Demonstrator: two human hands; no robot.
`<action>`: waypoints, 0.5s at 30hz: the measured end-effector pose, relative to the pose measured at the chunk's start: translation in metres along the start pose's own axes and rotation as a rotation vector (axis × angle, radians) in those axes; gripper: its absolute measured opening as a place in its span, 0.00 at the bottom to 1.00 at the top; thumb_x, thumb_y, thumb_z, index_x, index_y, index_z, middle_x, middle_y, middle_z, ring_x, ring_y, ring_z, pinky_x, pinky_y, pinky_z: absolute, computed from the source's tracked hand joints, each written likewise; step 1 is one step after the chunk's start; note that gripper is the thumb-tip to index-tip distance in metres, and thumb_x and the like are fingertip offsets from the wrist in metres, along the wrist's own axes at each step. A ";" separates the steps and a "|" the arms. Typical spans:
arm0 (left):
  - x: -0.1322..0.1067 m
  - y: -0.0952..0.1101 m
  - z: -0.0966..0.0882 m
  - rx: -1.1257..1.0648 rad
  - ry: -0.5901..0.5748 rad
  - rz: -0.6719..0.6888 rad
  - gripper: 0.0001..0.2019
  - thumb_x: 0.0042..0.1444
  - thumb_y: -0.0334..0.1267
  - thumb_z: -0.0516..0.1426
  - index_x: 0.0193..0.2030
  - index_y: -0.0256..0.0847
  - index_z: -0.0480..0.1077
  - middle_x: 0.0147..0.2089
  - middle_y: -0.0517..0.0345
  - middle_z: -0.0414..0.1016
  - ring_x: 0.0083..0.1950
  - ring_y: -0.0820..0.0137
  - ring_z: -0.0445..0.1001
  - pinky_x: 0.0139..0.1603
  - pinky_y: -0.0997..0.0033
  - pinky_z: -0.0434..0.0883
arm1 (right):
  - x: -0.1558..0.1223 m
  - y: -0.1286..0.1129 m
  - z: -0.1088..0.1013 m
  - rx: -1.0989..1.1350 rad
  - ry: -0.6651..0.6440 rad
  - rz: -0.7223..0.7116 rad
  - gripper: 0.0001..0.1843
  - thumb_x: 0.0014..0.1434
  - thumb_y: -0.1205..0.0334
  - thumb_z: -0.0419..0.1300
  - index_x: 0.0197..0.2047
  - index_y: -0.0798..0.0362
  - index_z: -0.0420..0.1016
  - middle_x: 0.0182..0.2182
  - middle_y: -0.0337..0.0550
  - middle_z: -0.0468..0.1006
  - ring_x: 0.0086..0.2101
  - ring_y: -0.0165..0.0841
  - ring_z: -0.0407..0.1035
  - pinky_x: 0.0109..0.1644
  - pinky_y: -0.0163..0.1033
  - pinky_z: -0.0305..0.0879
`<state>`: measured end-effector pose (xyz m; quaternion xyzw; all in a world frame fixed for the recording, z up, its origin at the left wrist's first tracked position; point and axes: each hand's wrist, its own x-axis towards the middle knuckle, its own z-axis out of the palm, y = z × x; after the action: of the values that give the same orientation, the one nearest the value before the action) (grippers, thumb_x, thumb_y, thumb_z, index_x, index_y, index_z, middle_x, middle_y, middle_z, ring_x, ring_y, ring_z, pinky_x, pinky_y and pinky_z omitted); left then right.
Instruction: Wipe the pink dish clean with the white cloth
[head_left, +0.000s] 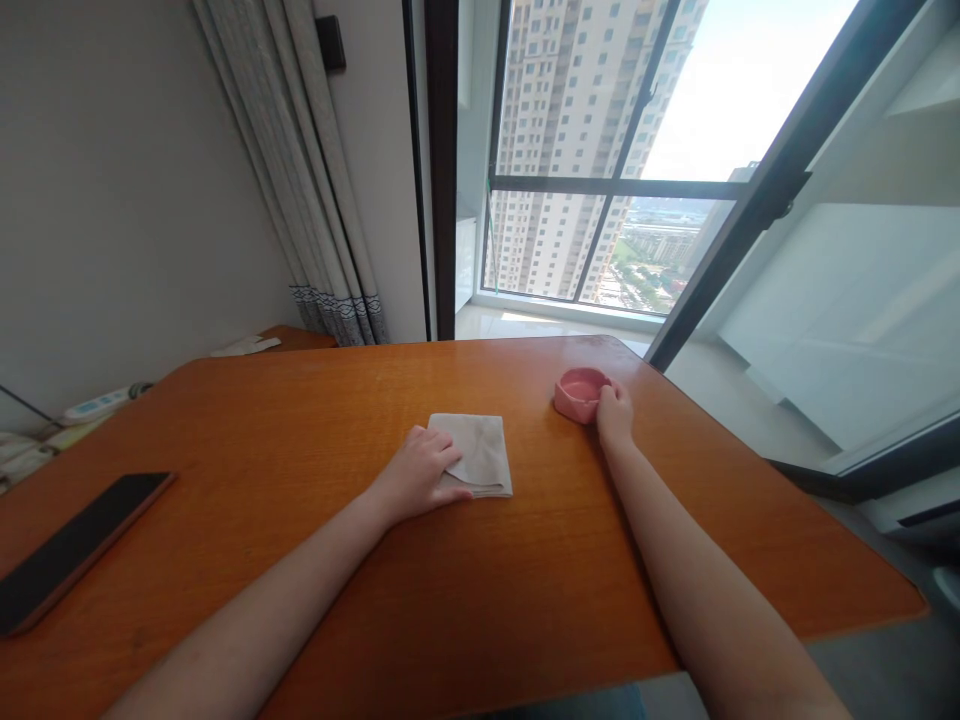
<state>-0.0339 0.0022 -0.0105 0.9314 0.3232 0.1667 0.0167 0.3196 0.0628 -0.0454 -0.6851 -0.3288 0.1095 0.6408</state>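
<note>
A light grey folded cloth lies flat on the wooden table, its layers showing at the front edge. My left hand rests on the cloth's left side, fingers on top and thumb apart along the front edge. To the right, my right hand grips the right side of a pink ashtray with angular sides. The ashtray is upright near the table's far right corner, with nothing visible inside. Whether its base touches the table I cannot tell for certain.
The orange-brown table spans the view. A flat black-topped object with a reddish edge lies at the left. Beyond the left edge is a white power strip. A grey curtain and a glass door and window stand behind.
</note>
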 end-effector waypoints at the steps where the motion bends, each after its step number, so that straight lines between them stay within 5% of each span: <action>1: 0.000 0.001 0.000 0.008 -0.011 0.014 0.23 0.49 0.59 0.57 0.39 0.40 0.71 0.39 0.51 0.71 0.42 0.61 0.66 0.46 0.60 0.57 | 0.001 0.000 0.000 -0.018 0.000 0.003 0.20 0.49 0.56 0.48 0.40 0.56 0.73 0.30 0.40 0.74 0.34 0.37 0.68 0.41 0.41 0.64; 10: 0.001 0.010 -0.003 0.049 -0.041 0.057 0.11 0.58 0.42 0.53 0.28 0.40 0.68 0.30 0.53 0.72 0.38 0.64 0.66 0.44 0.61 0.55 | 0.006 0.004 -0.012 -0.260 0.026 0.066 0.18 0.52 0.59 0.48 0.39 0.49 0.77 0.28 0.41 0.76 0.40 0.42 0.68 0.57 0.55 0.52; 15: 0.000 0.006 -0.001 -0.016 -0.055 0.118 0.13 0.56 0.49 0.55 0.32 0.40 0.68 0.35 0.52 0.72 0.41 0.63 0.66 0.48 0.61 0.56 | 0.009 0.005 -0.014 -0.333 0.042 0.055 0.15 0.50 0.62 0.49 0.31 0.50 0.78 0.29 0.44 0.76 0.43 0.44 0.67 0.60 0.59 0.47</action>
<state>-0.0307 -0.0025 -0.0082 0.9529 0.2658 0.1441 0.0230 0.3358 0.0573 -0.0458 -0.7928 -0.3098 0.0567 0.5218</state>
